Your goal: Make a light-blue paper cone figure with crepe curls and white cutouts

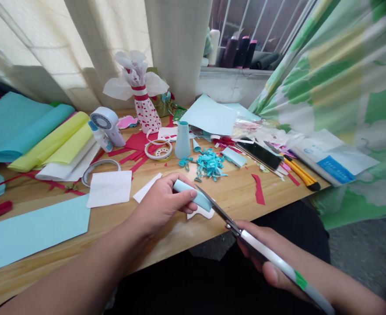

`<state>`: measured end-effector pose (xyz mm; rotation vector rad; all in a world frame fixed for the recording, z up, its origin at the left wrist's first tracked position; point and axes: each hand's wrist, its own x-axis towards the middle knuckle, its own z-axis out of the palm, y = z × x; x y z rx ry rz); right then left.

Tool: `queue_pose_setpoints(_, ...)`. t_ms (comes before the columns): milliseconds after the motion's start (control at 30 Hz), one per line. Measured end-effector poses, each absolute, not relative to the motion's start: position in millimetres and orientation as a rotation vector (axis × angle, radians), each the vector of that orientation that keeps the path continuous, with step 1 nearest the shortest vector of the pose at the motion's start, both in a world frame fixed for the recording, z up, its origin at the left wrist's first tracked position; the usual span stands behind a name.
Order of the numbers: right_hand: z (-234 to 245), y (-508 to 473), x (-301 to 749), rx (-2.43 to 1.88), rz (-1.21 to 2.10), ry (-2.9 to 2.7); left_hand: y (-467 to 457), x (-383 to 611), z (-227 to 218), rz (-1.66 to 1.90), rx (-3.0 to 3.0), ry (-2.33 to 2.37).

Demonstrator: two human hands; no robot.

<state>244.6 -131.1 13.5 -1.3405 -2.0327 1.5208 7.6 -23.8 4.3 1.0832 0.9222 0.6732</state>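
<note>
My left hand [162,203] is closed round a small rolled piece of light blue paper [193,194], held over the front edge of the wooden table [239,192]. My right hand [268,258] grips white-handled scissors [245,234] with a green mark on the handle. The scissor blades point up and left and meet the end of the blue roll. A white paper scrap [201,213] lies just under the roll.
Blue paper shreds [209,165], a light blue cone [182,140], tape rolls [158,150], red paper scraps [257,189], a phone [260,153], a yellow utility knife [300,173], rolled blue and yellow sheets [48,140], a blue sheet [32,229] and a paper-wrapped bottle [142,103] cover the table.
</note>
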Motion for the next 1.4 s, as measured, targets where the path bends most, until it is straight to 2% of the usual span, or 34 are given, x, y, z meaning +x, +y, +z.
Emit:
queue_pose_setpoints(300,16.4,-133.8,252.9,-1.309,1.490,-2.036,-21.6,2.9,8.1,0.668,1.106,0.896)
queue_pose_setpoints(600,16.1,-131.5,251.4,-1.320,1.661,-1.972,-20.3,4.1,10.1,0.606,1.152,0.932)
queue_pose_setpoints(833,16.9,-131.1,249.6,-1.338,1.608,-2.018,-19.3,-0.6,10.8,0.561,1.326,0.872)
queue_pose_setpoints(1133,18.5,-132.8,240.0,-1.271,1.688,-1.931,-12.2,-5.0,0.7,0.820,1.507,0.771)
queue_pose_setpoints(1400,10.3,-144.4,233.9,-1.222,1.813,-1.803,-10.9,-7.8,5.2,0.792,1.520,0.693)
